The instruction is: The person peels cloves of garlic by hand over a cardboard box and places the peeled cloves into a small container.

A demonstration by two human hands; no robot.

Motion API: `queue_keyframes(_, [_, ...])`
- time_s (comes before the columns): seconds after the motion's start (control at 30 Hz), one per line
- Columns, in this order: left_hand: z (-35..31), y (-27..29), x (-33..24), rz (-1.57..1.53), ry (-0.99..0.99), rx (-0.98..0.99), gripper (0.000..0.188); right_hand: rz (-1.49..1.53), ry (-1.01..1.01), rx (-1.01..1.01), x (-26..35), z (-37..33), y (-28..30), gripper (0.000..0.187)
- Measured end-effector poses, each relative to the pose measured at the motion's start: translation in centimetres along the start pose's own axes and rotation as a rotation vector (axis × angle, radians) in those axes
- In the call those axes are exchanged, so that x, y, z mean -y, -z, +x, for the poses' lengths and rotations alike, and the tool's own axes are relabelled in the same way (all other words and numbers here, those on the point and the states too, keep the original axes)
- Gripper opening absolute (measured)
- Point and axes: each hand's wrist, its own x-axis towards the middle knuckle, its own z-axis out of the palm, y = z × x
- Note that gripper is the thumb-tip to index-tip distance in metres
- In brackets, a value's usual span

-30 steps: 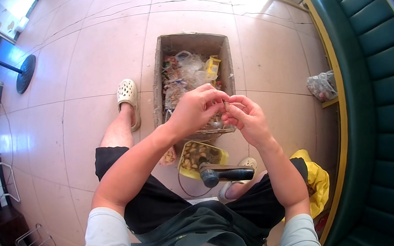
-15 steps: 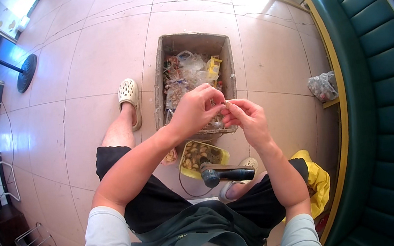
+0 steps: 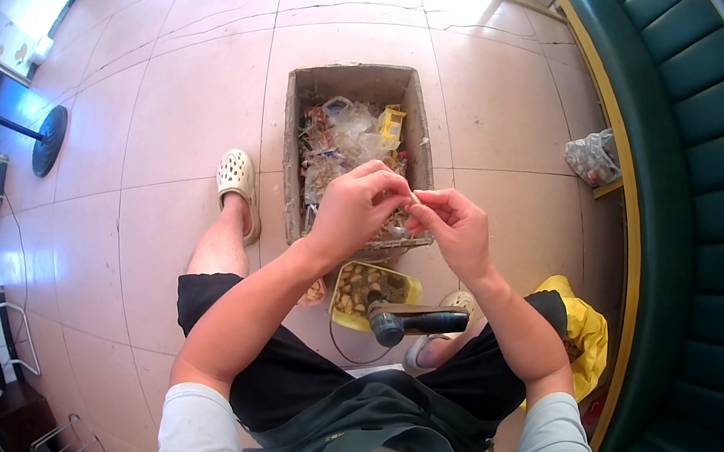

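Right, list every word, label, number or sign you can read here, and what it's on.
No text is readable.
Dark apron: a small pale mark, too small to read.
Yellow packet in the box: any print is too small to read.
Small piece between the left hand and right hand: no lettering discernible.

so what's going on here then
A seated person has both hands over a worn box of crumpled plastic and scraps. The right grip pinches a small pale thing, too tiny to identify; the left grip has its fingertips right up against it, though whether they hold it too is unclear. A yellow tub of tan pieces sits between box and person.
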Motion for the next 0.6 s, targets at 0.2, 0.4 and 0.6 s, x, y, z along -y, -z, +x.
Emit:
queue_keyframes(0.2, [0.2, 0.4, 0.4, 0.072, -0.113, 0.069, 0.007, -0.196, 0.08, -0.023, -0.2, -0.5, 0.1, 0.017])
queue_keyframes(0.4, [0.3, 0.3, 1.0, 0.075, -0.15, 0.155, 0.008, -0.29, 0.074, 0.008, 0.0, -0.7, 0.6, 0.016])
queue_keyframes(0.6, [0.6, -0.1, 0.6, -0.107, 0.038, 0.133, 0.008, -0.046, 0.076, 0.014, 0.0, 0.3, 0.7, 0.018])
